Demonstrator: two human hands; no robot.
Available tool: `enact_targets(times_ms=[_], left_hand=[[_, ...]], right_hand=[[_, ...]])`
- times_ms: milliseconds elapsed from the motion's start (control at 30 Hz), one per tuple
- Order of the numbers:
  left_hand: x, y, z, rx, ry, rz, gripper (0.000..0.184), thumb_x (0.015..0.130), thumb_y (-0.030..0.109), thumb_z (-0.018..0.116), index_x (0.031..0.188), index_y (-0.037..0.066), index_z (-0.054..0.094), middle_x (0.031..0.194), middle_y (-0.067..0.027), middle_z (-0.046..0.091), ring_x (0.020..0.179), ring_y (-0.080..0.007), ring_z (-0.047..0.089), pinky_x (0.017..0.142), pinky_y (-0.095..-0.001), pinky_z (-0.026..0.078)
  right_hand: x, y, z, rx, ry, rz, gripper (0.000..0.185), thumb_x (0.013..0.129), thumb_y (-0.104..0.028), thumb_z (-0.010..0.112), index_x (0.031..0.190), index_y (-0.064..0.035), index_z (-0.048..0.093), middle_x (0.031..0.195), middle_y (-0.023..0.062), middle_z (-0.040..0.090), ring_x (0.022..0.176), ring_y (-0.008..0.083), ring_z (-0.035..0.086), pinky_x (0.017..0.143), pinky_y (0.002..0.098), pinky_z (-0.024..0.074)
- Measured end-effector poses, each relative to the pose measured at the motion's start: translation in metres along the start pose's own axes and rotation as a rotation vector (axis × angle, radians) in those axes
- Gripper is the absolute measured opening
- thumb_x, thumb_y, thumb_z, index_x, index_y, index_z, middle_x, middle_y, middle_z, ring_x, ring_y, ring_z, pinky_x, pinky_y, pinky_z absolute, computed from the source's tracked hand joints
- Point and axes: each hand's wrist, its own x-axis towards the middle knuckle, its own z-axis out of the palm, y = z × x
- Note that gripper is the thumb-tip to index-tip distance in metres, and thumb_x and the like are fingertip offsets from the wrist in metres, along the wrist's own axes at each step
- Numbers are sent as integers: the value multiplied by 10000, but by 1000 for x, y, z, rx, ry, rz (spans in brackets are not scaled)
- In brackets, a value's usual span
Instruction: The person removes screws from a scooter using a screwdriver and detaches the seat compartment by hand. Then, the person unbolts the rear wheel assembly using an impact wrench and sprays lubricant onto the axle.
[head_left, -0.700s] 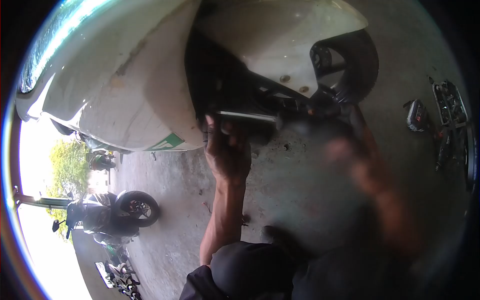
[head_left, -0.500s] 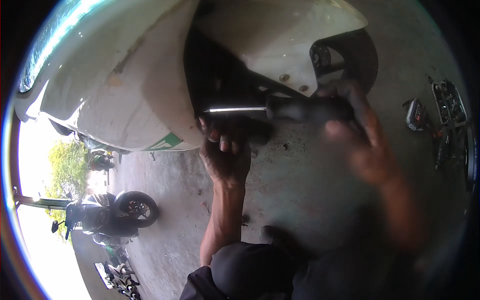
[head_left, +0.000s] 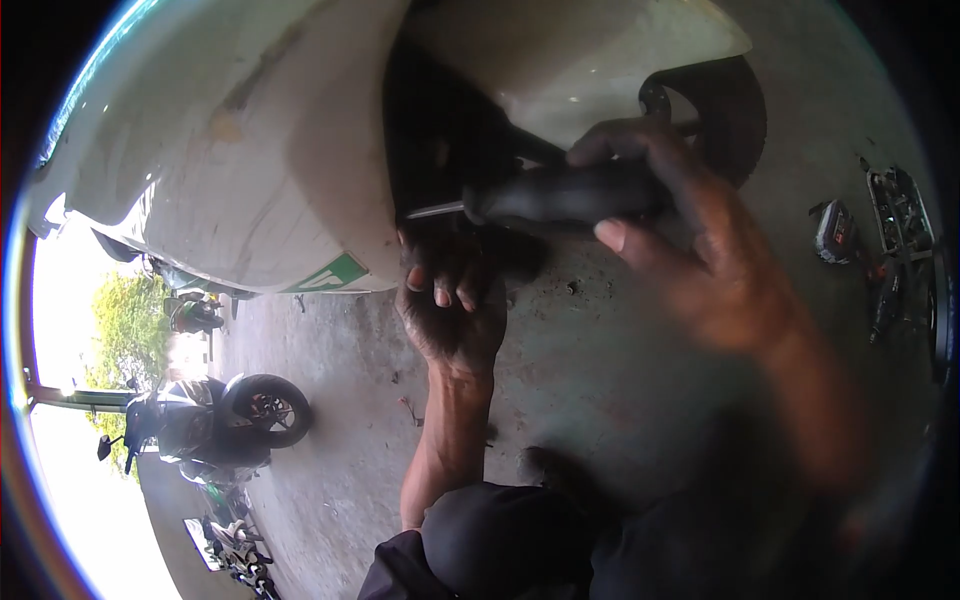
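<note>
Nearest, below both hands, shows dark-clothed knees [head_left: 505, 535]. Holds a screwdriver [head_left: 570, 195] in the right hand [head_left: 715, 265], with thumb and fingers closed around the rear part of the thick black handle. Points the bright, thin shaft leftward from that hand, toward the dark gap [head_left: 430, 125] at the edge of a large white panel [head_left: 250, 170]. Keeps the left hand [head_left: 455, 310] just below the shaft, palm up, with fingers curled in near the panel edge. Impossible to tell from this view about anything pinched in the shadowed fingertips.

To the left of the left hand, carries a green-and-white sticker [head_left: 335, 272] on the lower edge of the white panel. Above the right hand, shows a second white panel [head_left: 600, 60] and, just beside it, a dark wheel [head_left: 740, 125]. Beneath both hands, spreads out a stained grey floor [head_left: 570, 380].

Well apart, to the right of the right hand, holds an open tool case [head_left: 900, 210] with metal pieces inside, near a small dark object [head_left: 835, 232], too unclear to name. Farther off, left of the left hand, shows a parked motorcycle [head_left: 220, 415], with leafy green growth [head_left: 130, 325] in bright light beyond.
</note>
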Motion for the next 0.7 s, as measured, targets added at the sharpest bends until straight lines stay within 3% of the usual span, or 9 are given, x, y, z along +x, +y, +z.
enact_targets(times_ms=[167, 333, 400, 433, 533, 567, 600, 667, 700], left_hand=[[0, -8, 9, 340, 53, 73, 230, 1014, 249, 461, 834, 109, 498, 611, 50, 365, 507, -62, 324, 447, -223, 268], [5, -20, 12, 522, 35, 96, 280, 1009, 298, 474, 784, 132, 463, 592, 51, 344, 496, -66, 315, 449, -234, 261], [7, -23, 13, 555, 36, 120, 302, 1008, 317, 479, 765, 141, 450, 585, 51, 335, 492, -68, 311, 449, -238, 258], [7, -24, 14, 568, 41, 140, 313, 1007, 327, 481, 755, 145, 443, 581, 52, 331, 490, -69, 309, 450, -240, 257], [10, -27, 16, 599, 51, 189, 348, 1004, 356, 489, 725, 158, 423, 570, 52, 318, 484, -72, 303, 451, -246, 253], [11, -26, 14, 596, 29, 186, 361, 1003, 366, 491, 715, 163, 416, 566, 53, 313, 482, -73, 302, 451, -249, 251], [9, -20, 8, 585, -32, 141, 290, 1024, 361, 422, 840, 141, 462, 633, 32, 348, 566, -86, 338, 546, -245, 298], [6, -14, 1, 603, -109, 81, 323, 1053, 359, 325, 1015, 115, 533, 730, 3, 401, 689, -105, 394, 682, -242, 368], [5, -14, 0, 630, -128, 68, 361, 1061, 361, 298, 1065, 110, 557, 760, -6, 420, 727, -110, 413, 724, -242, 392]], right_hand=[[13, -3, 2, 98, 38, 43, 353, 917, -162, 618, 1207, 18, 528, 1061, 115, 572, 1001, 179, 581, 890, 301, 470], [32, -29, -9, -138, -67, 525, 372, 912, -236, 648, 1168, 19, 564, 835, 93, 595, 811, 153, 611, 812, 286, 485], [33, -24, -10, -332, -46, 330, 370, 926, -263, 633, 1156, 21, 575, 819, 95, 608, 737, 145, 615, 731, 273, 492], [25, -8, -5, -433, 39, 72, 372, 936, -281, 619, 1150, 21, 581, 832, 98, 617, 706, 141, 613, 683, 266, 490], [16, 7, -5, -330, 164, -245, 412, 955, -344, 586, 1139, 24, 596, 857, 105, 640, 660, 136, 610, 594, 260, 472], [14, 6, -4, -217, 140, -162, 422, 956, -350, 583, 1146, 26, 594, 861, 105, 643, 675, 136, 612, 596, 262, 469], [13, 5, -3, -105, 125, -76, 431, 957, -356, 580, 1153, 27, 593, 865, 105, 646, 690, 137, 613, 598, 264, 467], [1, -15, -10, 110, 25, 326, 434, 955, -335, 588, 1188, 30, 577, 868, 103, 645, 763, 141, 621, 647, 271, 472], [5, -21, -13, 39, -39, 457, 433, 955, -325, 591, 1199, 32, 569, 865, 100, 643, 754, 141, 614, 651, 274, 474]])
